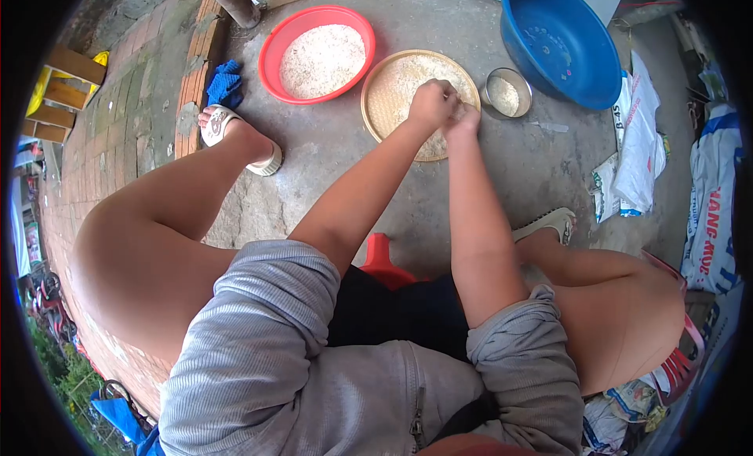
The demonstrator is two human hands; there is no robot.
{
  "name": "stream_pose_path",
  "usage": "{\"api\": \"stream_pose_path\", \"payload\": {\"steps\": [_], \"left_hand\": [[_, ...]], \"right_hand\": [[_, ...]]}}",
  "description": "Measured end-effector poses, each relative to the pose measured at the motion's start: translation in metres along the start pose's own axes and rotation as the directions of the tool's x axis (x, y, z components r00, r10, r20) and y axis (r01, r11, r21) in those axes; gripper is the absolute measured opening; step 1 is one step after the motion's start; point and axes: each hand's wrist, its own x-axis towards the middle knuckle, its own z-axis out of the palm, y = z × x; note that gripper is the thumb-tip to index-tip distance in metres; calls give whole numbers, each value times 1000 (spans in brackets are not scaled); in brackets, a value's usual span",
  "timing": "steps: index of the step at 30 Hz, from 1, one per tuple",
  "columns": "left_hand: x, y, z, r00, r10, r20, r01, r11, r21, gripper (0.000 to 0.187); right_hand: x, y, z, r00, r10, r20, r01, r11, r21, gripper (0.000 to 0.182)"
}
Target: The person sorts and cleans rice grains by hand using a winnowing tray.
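My left hand [432,103] is over the right side of a round woven bamboo tray [380,103], its fingers curled in a pinch. Right against it is my right hand [461,122], palm turned up and fingers curled, partly covered by the left. Whatever lies between the fingers is too small to make out. Pale rice-like grain [416,70] is spread across the tray, some of it below my hands. Just right of the tray stands a metal bowl [488,94] with some of the same grain inside.
A red basin [271,78] of white grain sits left of the tray. At the back right is a large blue basin [569,76]. Printed sacks [712,213] line the right side. A blue cloth [225,85] lies near my left foot, and a red stool [382,261] shows beneath me.
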Motion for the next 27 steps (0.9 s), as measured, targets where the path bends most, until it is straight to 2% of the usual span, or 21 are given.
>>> {"api": "stream_pose_path", "payload": {"steps": [1,2,4,5,7,8,10,12,13,15,16,18,19,20,22,23,24,26,27], "left_hand": [[1,-9,-6,999,-36,-25,36,999,26,18],[0,-15,-8,999,-34,-24,34,999,23,18],[-3,-28,-5,984,-73,-165,90,991,97,14],[-5,-34,-4,983,-72,-166,89,992,94,14],[-15,-45,-2,981,-16,-192,59,974,219,13],[-21,-51,0,981,-17,-192,60,974,219,13],[-31,-60,5,977,62,-204,-9,968,250,11],[-32,-61,10,982,50,-180,1,963,271,11],[-31,-59,12,980,13,-199,42,961,273,11],[-29,-55,16,976,-24,-215,84,957,277,11],[-27,-52,17,973,-69,-219,126,958,256,11],[-24,-49,19,969,-114,-221,167,957,238,10],[-23,-49,20,965,-137,-225,192,950,246,11],[-22,-48,21,960,-160,-230,218,943,253,12],[-19,-52,24,959,-158,-236,211,952,221,12],[-17,-54,25,958,-154,-243,203,961,190,11],[-14,-54,25,957,-157,-243,206,960,189,11],[-7,-50,20,933,-177,-314,209,975,71,11],[-6,-46,17,933,-177,-313,209,975,71,11]], "right_hand": [[5,-7,5,991,58,-122,-57,998,15,24],[7,-9,6,991,55,-122,-54,998,15,24],[-2,-13,23,993,-57,-100,48,995,-91,21],[-5,-18,32,993,-35,-112,27,997,-78,23],[-1,-32,39,998,-26,-56,20,994,-107,23],[1,-40,41,1000,-13,-1,13,991,-134,23],[2,-59,47,999,-48,-4,47,988,-146,23],[8,-83,47,964,-242,-113,205,941,-269,26],[7,-93,48,963,-242,-115,205,942,-266,26],[1,-110,48,874,-466,-140,351,802,-483,38],[-5,-115,49,874,-465,-143,349,805,-480,38],[-12,-121,50,785,-619,-23,330,449,-830,51],[-11,-120,50,777,-630,-1,277,343,-898,52],[-10,-119,51,777,-629,-2,275,343,-898,52],[-11,-108,56,783,-605,141,104,-96,-990,47],[-10,-93,56,697,-695,177,138,-113,-984,36],[-13,-78,57,698,-694,177,136,-114,-984,36],[-23,-50,55,365,-810,460,248,-391,-886,26],[-28,-38,54,365,-810,459,248,-391,-886,26]]}}
